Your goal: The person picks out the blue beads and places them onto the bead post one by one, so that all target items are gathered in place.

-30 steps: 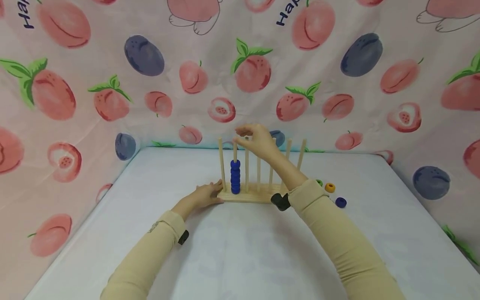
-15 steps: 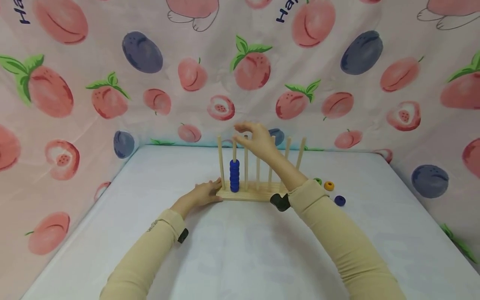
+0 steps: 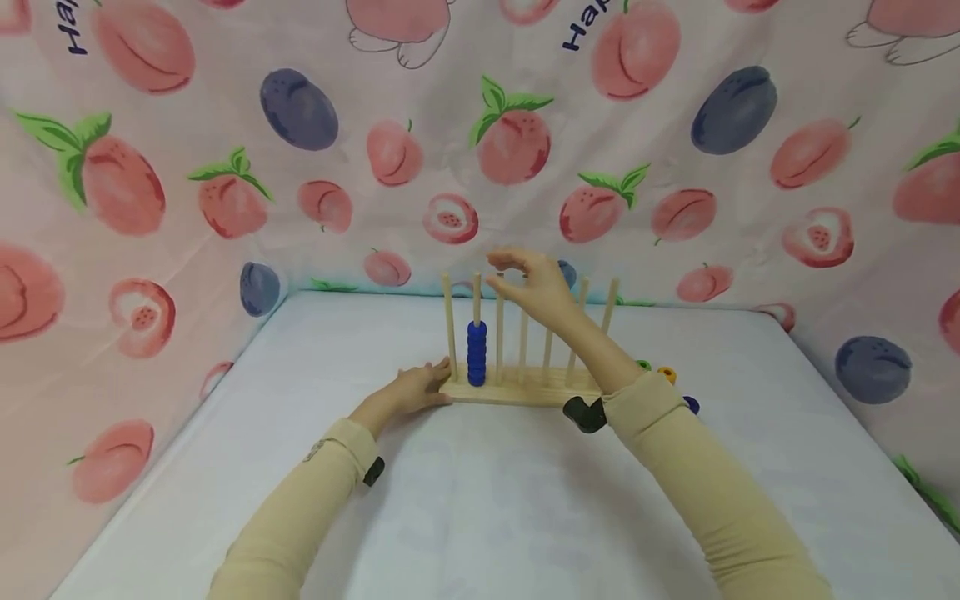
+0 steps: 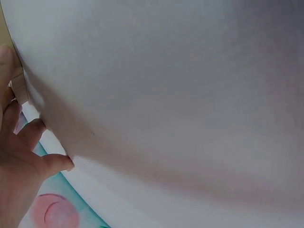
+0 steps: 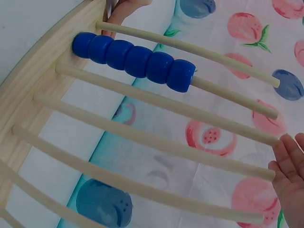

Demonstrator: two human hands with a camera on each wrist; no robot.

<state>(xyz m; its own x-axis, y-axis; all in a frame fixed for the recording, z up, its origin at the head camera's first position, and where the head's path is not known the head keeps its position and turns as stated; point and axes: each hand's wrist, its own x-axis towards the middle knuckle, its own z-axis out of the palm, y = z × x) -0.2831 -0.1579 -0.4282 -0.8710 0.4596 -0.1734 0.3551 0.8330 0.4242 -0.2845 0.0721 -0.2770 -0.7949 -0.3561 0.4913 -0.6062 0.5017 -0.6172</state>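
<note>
The wooden peg rack (image 3: 517, 395) stands upright with a row of thin pegs. On its second peg from the left is a stack of several blue beads (image 3: 477, 354), reaching about halfway up; the right wrist view shows the stack (image 5: 135, 61) side-on, beads touching. At the rack's left end my left hand (image 3: 416, 389) grips the base, thumb in front and other fingers behind. Up by the peg tops, just right of the beaded peg, is my right hand (image 3: 542, 287). Its thumb and fingers are apart, with no bead between them; fingertips appear beside a bare peg's tip (image 5: 273, 141).
To the rack's right lie a green bead (image 3: 643, 365), an orange bead (image 3: 667, 375) and a blue bead (image 3: 692, 406), partly hidden by my right sleeve. A white cloth covers the table (image 3: 480, 500). Behind hangs a fruit-print curtain (image 3: 450, 167).
From over the beaded peg, my right hand has shifted slightly right, uncovering that peg's tip. My left hand keeps its place on the base. The whole head view has shifted a little.
</note>
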